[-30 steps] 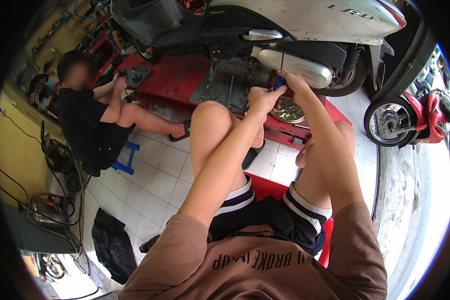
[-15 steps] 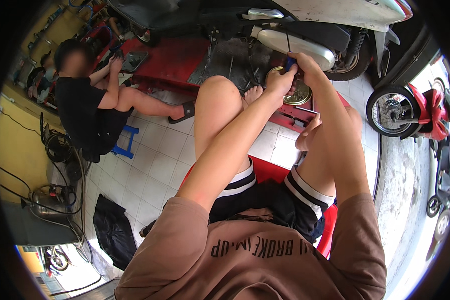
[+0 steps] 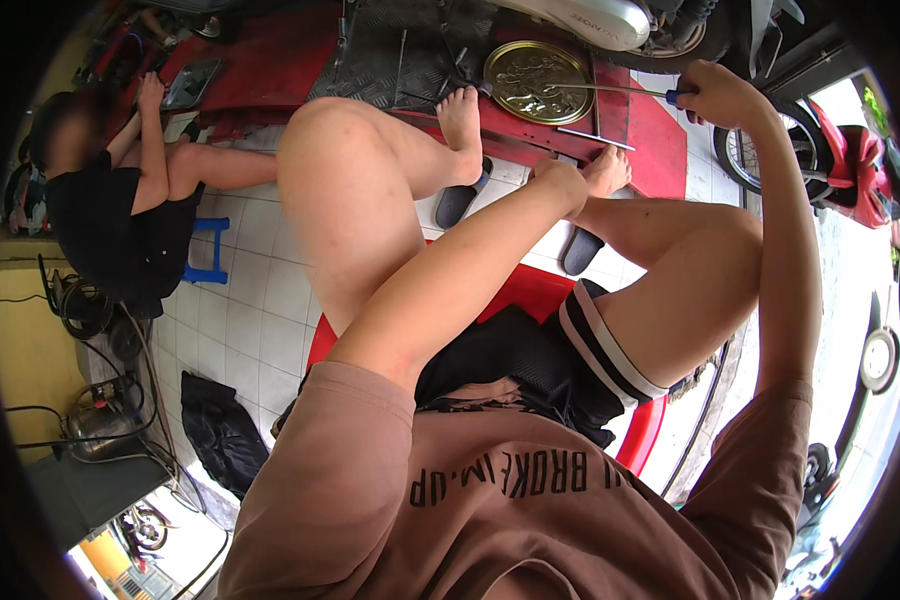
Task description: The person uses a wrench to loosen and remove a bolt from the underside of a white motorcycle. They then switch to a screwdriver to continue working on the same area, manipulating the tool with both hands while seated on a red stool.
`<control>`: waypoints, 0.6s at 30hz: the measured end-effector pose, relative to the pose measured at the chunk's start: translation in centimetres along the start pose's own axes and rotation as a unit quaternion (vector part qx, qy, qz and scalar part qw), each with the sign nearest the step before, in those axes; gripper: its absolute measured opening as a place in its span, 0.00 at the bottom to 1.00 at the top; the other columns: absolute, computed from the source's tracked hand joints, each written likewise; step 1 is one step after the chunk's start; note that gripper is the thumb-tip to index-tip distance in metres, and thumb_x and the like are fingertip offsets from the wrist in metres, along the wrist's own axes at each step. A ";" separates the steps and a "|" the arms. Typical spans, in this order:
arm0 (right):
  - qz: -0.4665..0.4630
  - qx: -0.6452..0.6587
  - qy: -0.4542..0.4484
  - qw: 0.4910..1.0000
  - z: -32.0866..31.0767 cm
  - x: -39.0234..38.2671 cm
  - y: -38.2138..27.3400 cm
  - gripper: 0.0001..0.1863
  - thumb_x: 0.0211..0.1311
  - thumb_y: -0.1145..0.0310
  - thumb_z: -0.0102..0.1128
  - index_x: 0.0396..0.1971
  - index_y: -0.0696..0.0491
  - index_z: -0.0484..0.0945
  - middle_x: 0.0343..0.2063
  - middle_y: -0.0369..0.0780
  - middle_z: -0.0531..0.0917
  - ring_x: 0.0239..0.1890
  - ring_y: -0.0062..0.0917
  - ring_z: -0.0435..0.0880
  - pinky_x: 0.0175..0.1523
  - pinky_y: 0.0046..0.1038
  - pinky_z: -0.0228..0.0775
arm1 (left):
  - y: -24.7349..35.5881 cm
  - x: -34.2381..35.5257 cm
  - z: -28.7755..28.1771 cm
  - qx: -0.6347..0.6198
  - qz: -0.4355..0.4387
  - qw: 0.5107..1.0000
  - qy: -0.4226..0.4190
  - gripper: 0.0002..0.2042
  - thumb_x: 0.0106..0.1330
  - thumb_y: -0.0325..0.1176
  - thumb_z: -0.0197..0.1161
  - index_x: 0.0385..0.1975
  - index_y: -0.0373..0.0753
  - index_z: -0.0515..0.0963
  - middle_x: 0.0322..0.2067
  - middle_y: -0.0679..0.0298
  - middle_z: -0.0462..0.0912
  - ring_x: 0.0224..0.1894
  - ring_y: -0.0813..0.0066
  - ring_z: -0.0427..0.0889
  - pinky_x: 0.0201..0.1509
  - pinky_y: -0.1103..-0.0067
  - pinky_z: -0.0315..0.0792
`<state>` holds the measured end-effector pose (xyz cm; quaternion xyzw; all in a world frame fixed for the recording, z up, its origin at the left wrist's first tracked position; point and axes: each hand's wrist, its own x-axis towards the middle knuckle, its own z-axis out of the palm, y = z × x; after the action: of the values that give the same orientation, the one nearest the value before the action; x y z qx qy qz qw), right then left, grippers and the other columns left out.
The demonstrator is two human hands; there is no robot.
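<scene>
My right hand (image 3: pixel 720 96) is raised at the upper right, closed round the blue handle of a long-shafted screwdriver (image 3: pixel 620 90). The shaft points left, its tip over a round gold-coloured tray (image 3: pixel 538 121) with small metal parts in it. Lower down, my left hand (image 3: pixel 560 184) is bent at the wrist beside my right foot (image 3: pixel 606 172), at the edge of the red platform (image 3: pixel 655 150). Its fingers are hidden behind the hand. Just above that foot lies a metal T-shaped tool (image 3: pixel 597 137).
Above the tray is a motorbike's silver casing (image 3: pixel 595 22). A person in black (image 3: pixel 110 210) sits on a blue stool (image 3: pixel 208 250) at the left. A red motorbike (image 3: pixel 845 165) stands at the right. Dark sandals (image 3: pixel 582 250) lie on the tiles under my legs.
My view has tilted down and right. The hands, together at the blue-handled screwdriver before, are now apart: the right has carried it right, away from the motorbike; the left has dropped toward my foot.
</scene>
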<state>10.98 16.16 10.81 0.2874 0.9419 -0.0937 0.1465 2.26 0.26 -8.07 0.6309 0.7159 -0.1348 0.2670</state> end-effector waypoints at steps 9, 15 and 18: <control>0.099 0.097 0.024 0.990 3.3 -2.6 8.1 0.12 0.56 0.69 0.53 0.27 0.64 0.78 0.15 0.42 0.78 0.18 0.29 0.76 0.28 0.32 0.67 | -7.9 10.2 5.1 -0.137 -0.064 0.980 0.126 0.11 0.52 0.29 0.57 0.34 0.38 0.81 0.39 0.52 0.81 0.44 0.56 0.80 0.46 0.66 0.74; 0.131 0.174 0.089 0.972 3.9 -3.2 7.7 0.11 0.57 0.71 0.52 0.27 0.64 0.77 0.16 0.42 0.77 0.20 0.28 0.74 0.30 0.30 0.66 | -13.2 17.8 3.9 -0.251 -0.121 0.898 0.340 0.08 0.51 0.27 0.59 0.31 0.41 0.81 0.36 0.55 0.81 0.40 0.56 0.80 0.42 0.66 0.75; 0.136 0.177 0.069 0.972 4.6 -2.6 8.5 0.11 0.57 0.70 0.53 0.24 0.64 0.77 0.15 0.43 0.76 0.19 0.29 0.74 0.30 0.31 0.65 | -14.2 21.0 3.2 -0.205 -0.073 0.899 0.381 0.11 0.50 0.26 0.62 0.35 0.42 0.79 0.39 0.57 0.77 0.43 0.57 0.78 0.45 0.68 0.74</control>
<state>18.88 20.63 6.54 0.4400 0.8702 -0.2180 0.0393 -12.19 13.62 -24.29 0.5112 0.8189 0.2462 0.0861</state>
